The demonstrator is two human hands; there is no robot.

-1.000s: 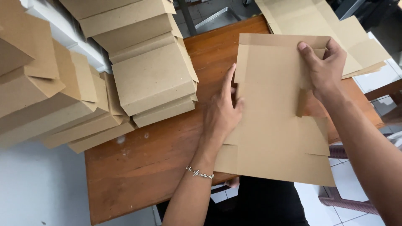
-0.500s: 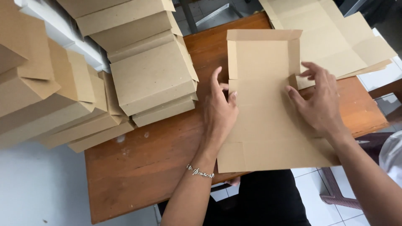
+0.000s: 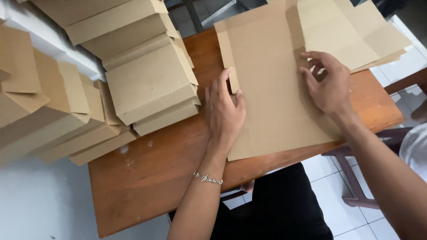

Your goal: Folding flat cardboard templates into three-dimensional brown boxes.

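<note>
A flat brown cardboard box blank (image 3: 271, 89) lies on the wooden table (image 3: 151, 178) in front of me. My left hand (image 3: 224, 109) rests flat on its left edge, fingertips at a side flap. My right hand (image 3: 327, 84) presses on the blank's right edge, fingers spread and curled at a flap there. Neither hand grips anything closed; both press the sheet down against the table.
A stack of folded cardboard boxes (image 3: 142, 75) stands at the left of the table, with more boxes (image 3: 44, 111) leaning further left. Another pile of flat blanks (image 3: 351, 31) lies at the back right. A chair or stool (image 3: 351, 178) stands at the right below the table edge.
The blank was held up tilted by both hands; it has come down flat onto the table. My right hand moved from the top flap down to the right edge.
</note>
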